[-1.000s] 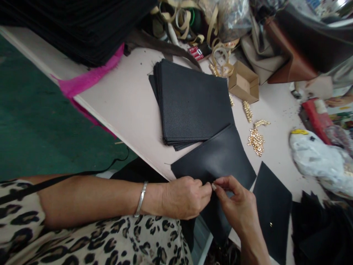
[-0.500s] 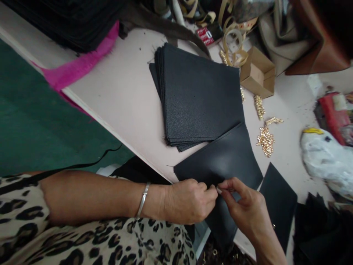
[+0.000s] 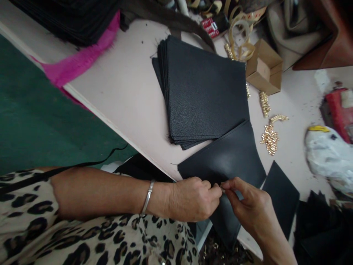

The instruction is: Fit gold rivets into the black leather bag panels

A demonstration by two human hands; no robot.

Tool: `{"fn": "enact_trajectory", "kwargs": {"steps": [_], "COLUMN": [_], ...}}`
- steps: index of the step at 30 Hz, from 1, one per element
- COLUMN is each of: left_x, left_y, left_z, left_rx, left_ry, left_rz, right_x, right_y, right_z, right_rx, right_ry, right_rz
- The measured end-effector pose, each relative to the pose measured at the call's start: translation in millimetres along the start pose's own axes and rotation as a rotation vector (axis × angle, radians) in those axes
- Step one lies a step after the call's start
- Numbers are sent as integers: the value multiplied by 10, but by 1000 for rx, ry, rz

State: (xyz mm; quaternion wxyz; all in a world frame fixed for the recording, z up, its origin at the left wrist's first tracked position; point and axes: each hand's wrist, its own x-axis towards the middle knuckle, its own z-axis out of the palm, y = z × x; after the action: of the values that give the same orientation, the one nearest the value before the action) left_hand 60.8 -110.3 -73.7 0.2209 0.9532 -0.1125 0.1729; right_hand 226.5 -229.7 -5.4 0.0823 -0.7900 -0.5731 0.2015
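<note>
Bends the fingers of the left hand (image 3: pixel 197 200) inward, almost like a fist, with a silver bracelet (image 3: pixel 148 197) on the wrist. Cannot see inside these curled fingers, so cannot tell about any hold there. With the right hand (image 3: pixel 252 206), pinches thumb and forefinger together at the tips, on a tiny piece (image 3: pixel 221 187), too small and too hidden to name. Brings the fingertips of both hands together at this place, touching or almost touching.

Has both hands over a black sheet (image 3: pixel 228 158), with the smooth, slightly shiny face up. Has this sheet at the near edge of the desk (image 3: pixel 129 92), with the lower part past the edge and the upper corner upon a stack of black panels (image 3: pixel 205 92).

To the right, just beside the sheet, has a second black piece (image 3: pixel 284 195), partly behind the right forearm. Farther away, sees gold chain pieces (image 3: pixel 269 141) near an open cardboard box (image 3: pixel 253 75). Also sees a white plastic bag (image 3: pixel 328 158) at far right, and a pink strip (image 3: pixel 82 64) over the desk edge at left.
</note>
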Motion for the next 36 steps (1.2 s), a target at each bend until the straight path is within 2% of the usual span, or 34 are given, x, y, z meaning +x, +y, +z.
{"fn": "enact_trajectory", "kwargs": {"steps": [5,8,11,15,22,29,33,36], "left_x": [0,1,4,10,19,18,11,26], "left_y": [-6,5,11,10,9,-2,-12,-25], "left_z": [16,27,21,2,-6,-6,16,11], "left_rx": [-16,-25,-17,-5,-9,-60,-117,-132], "left_ry": [3,-4,-10,-13,-7,-39,-53,-71], "left_rz": [-7,-15,-25,-24,-28,-15,-52,-84], "right_x": [24,39,56,104,262,412,372,223], "right_y": [-21,-31,11,82,64,3,-14,26], "right_z": [-11,9,41,49,-21,-74,-39,-20], "right_rx": [23,51,183,369,380,292,396,540], "right_ry": [1,-10,-85,-149,-264,-262,-172,-51], "right_rz": [41,200,365,480,479,502,535,485]}}
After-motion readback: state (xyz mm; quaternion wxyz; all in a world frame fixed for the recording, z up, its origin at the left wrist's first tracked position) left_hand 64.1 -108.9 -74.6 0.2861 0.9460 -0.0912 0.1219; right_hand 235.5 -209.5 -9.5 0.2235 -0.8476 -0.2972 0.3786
